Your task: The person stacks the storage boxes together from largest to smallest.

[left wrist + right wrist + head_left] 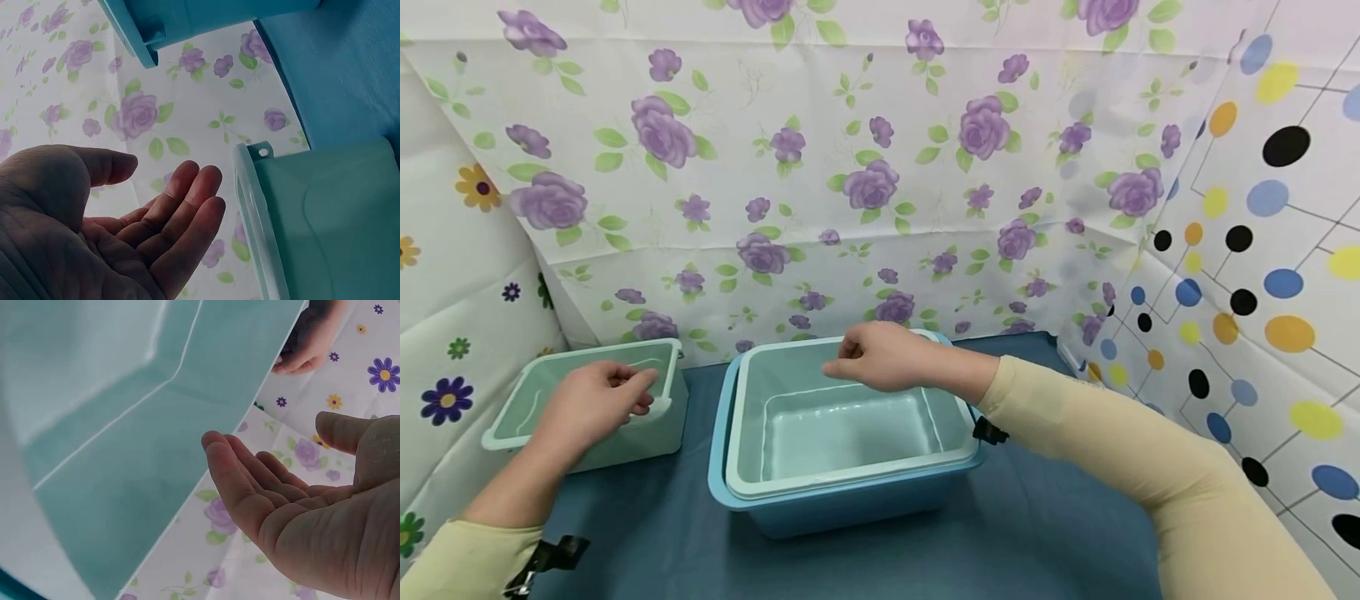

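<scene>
A pale green bin (850,433) sits nested inside a larger blue bin (850,508) on the blue-covered table. My right hand (891,357) hovers over the nested bin's far rim, fingers loosely bent with nothing in them; in the right wrist view the hand (294,512) shows an empty palm. To the left stands a second pale green bin (647,433). Over its near right rim my left hand (597,404) hangs with relaxed fingers. The left wrist view shows that hand (144,231) empty too, its fingertips close to the green bin's rim (253,212).
Behind the bins hangs a white cloth with purple roses (872,183). A dotted cloth (1247,292) closes the right side, and a flowered cloth (452,333) the left. Blue cloth (1037,533) covers the table in front and to the right.
</scene>
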`<state>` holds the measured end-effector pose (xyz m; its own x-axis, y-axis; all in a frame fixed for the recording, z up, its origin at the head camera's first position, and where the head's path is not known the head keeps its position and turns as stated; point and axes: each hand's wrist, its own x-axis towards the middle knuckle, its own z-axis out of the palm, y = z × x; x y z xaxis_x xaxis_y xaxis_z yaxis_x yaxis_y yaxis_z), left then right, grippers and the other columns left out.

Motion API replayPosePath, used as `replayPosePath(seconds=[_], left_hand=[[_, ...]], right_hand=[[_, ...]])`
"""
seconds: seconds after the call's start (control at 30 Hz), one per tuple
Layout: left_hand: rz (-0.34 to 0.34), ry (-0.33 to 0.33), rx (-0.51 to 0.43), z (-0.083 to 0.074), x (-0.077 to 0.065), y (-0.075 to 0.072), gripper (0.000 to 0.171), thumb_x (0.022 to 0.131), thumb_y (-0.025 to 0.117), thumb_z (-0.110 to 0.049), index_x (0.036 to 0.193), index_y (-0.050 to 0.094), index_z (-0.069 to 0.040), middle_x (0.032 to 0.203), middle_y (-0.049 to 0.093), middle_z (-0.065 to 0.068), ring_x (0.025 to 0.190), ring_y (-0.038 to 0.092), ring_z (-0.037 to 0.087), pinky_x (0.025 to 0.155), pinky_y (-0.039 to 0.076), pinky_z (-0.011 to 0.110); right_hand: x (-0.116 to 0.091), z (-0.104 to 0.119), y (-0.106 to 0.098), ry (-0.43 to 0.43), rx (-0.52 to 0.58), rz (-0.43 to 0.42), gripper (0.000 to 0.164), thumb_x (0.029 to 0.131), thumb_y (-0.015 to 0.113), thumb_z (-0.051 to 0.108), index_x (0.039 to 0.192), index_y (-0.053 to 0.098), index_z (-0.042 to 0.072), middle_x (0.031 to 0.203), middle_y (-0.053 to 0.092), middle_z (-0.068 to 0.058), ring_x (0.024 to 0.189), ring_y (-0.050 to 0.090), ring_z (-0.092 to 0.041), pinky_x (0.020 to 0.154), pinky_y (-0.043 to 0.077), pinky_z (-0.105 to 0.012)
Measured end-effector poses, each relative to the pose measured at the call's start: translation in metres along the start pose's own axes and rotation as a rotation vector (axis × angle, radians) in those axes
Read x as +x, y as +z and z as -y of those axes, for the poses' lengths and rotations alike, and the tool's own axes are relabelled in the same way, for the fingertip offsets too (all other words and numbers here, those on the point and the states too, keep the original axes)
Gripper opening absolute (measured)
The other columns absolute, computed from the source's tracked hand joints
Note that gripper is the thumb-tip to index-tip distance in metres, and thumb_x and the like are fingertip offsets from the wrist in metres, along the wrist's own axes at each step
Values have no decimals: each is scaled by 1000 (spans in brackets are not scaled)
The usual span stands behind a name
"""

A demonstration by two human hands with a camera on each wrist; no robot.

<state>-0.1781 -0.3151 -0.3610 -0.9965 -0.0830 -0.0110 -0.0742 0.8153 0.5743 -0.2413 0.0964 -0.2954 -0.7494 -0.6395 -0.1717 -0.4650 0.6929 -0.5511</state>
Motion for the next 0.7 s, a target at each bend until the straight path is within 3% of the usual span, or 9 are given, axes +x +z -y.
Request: replayPosePath(seconds=[0.27, 0.6, 0.7], left_hand=[[-12, -8, 8, 9, 2, -8, 70, 117, 50, -51, 139, 64, 14, 104, 83, 15, 102, 78, 40, 71, 58, 37], [-28, 1, 7, 22, 8, -12, 73, 117, 49, -52, 142, 61, 15, 110, 82, 21, 107, 76, 44, 73, 58, 39], [-41, 2, -14, 25, 9, -12, 76, 117, 49, -51, 147, 54, 19, 114, 80, 26, 104, 76, 44, 71, 59, 37]], right_hand=[[9, 8, 1, -4, 35, -1, 60, 115, 62, 49, 157, 59, 7, 151, 66, -9, 133, 66, -24, 108, 56, -43], [22, 26, 5, -40, 47, 8, 62, 115, 60, 50, 160, 56, 7, 154, 64, -9, 139, 63, -24, 112, 54, -43], [25, 29, 6, -48, 52, 6, 63, 116, 58, 52, 160, 57, 8, 155, 64, -8, 140, 62, -24, 112, 54, -43]])
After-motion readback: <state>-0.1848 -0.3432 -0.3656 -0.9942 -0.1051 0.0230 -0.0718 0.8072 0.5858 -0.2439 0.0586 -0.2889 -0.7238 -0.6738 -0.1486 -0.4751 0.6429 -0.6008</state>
